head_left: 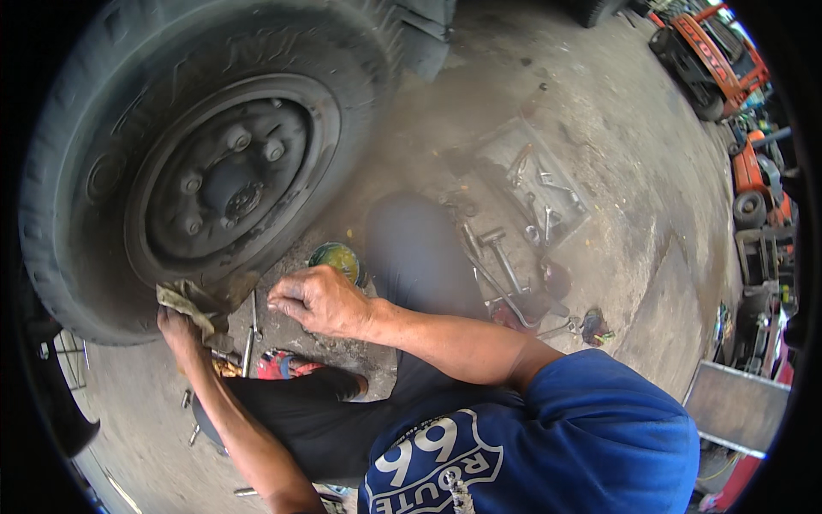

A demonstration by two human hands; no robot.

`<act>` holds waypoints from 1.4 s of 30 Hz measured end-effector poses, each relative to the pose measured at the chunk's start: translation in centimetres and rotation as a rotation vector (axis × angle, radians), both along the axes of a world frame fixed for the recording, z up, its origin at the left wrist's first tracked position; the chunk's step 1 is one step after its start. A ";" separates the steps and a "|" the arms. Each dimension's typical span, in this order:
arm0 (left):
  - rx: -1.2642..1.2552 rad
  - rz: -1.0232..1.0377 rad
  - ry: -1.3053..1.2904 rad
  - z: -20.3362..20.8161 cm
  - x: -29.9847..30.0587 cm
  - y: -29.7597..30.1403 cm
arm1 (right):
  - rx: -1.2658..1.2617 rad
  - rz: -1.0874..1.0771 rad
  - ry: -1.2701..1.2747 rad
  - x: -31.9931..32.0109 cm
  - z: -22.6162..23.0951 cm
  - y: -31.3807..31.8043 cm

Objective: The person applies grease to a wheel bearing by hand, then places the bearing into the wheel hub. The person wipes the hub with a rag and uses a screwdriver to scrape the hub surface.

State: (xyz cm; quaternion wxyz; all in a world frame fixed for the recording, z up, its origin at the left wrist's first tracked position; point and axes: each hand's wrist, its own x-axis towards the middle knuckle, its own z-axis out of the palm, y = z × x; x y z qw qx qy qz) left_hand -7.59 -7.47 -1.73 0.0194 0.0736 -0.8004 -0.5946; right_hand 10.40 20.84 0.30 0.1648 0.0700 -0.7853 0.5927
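My left hand (178, 332) grips a crumpled, dirty rag (187, 307) in front of the lower part of a large black tyre (77, 240). To its right, my right hand (321, 300) hovers with fingers curled and thumb pressed in; anything inside them is hidden. Just behind that hand stands a round tin (336, 259), yellow-green inside and partly covered by the hand. A long metal wrench (250, 338) lies on the floor between my hands. The wheel's grey rim (145, 214) shows several nuts around a dark hub (231, 188).
Right of my knee, a shallow metal tray (569, 227) holds several tools. Beside it on the floor lie a T-shaped metal tool (505, 257) and other tools. A red and blue shoe (278, 364) is below my right hand. Orange forklifts (706, 56) stand at the far right.
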 end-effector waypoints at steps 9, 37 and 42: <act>0.142 -0.413 0.022 5.7 7.0 5.9 | -0.189 0.150 -0.219 -1.7 -1.0 0.0; -0.158 -0.788 0.150 2.1 5.9 8.1 | -0.274 -0.285 0.264 -2.9 -0.6 -1.1; -0.234 -0.614 0.133 3.1 6.8 6.8 | -0.088 -0.045 -0.059 -1.8 0.7 0.5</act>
